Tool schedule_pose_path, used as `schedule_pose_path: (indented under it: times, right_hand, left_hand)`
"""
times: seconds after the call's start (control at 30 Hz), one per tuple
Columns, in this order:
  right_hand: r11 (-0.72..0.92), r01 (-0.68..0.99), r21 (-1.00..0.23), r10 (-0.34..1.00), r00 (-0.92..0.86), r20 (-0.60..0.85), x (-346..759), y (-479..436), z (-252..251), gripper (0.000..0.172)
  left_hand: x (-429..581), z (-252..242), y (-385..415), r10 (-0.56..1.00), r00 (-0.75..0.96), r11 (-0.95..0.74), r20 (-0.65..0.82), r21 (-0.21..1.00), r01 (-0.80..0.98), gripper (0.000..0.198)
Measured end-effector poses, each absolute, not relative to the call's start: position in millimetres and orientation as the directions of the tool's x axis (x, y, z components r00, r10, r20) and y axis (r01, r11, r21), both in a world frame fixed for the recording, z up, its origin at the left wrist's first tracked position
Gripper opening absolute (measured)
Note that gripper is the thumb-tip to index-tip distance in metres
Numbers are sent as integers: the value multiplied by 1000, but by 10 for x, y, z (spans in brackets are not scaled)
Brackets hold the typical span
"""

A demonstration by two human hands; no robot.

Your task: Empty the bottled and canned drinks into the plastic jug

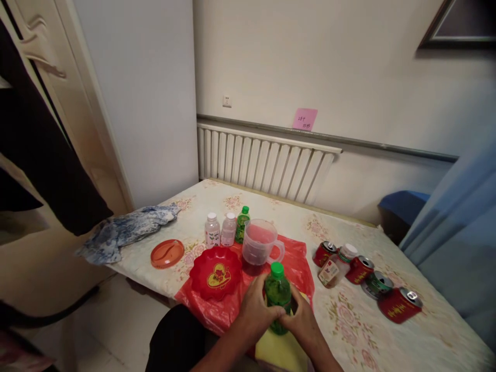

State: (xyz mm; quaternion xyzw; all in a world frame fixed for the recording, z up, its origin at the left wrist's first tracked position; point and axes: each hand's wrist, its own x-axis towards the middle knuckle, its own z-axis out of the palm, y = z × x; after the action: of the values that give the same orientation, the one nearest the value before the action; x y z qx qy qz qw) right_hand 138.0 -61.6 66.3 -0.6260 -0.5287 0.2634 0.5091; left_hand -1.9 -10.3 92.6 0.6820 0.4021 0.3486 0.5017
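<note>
A green plastic bottle [278,294] with a green cap stands upright between my two hands, close to the table's front edge. My left hand [257,306] is wrapped round its left side, and my right hand [303,315] grips the right side, thumbs meeting at the front. Under the bottle is a yellow cloth-like piece [281,351]. Just behind my hands stands a clear plastic measuring jug [258,248] with dark liquid low inside. To the left lies a red scalloped plate [199,279]. The jug and plate rest on a red plastic sheet [298,258].
Behind the plate stand two white-capped bottles [212,231] and another green bottle [243,226]. An orange lid [167,253] lies at left, near a blue-patterned cloth [127,232]. Several cans [400,306] and a clear bottle [336,267] stand at right. A radiator [263,160] lines the wall.
</note>
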Motion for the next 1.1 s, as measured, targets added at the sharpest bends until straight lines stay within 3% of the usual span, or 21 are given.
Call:
schedule_pose_path:
  times: [0.3,0.47,0.73,1.1]
  right_hand:
    - [99,350,-931,916,333,222,1176,-656,727,65]
    - [96,328,-940,907,360,219,1300,-707,584,76]
    - [-8,283,-959,880,457,127,1571,-848,355,65]
    - [-105,207,-973,883,470,5,1630,-913,126,63]
  left_hand:
    - [-94,999,-133,906,375,-311,199,912,267,61]
    - [-297,1125,-5,909,333,-360,252,877,319,57]
    - [-956,1405,586,916,182,-401,358,788,467,56]
    - [-1658,1341,1676,903,-72,-263,423,678,687,54]
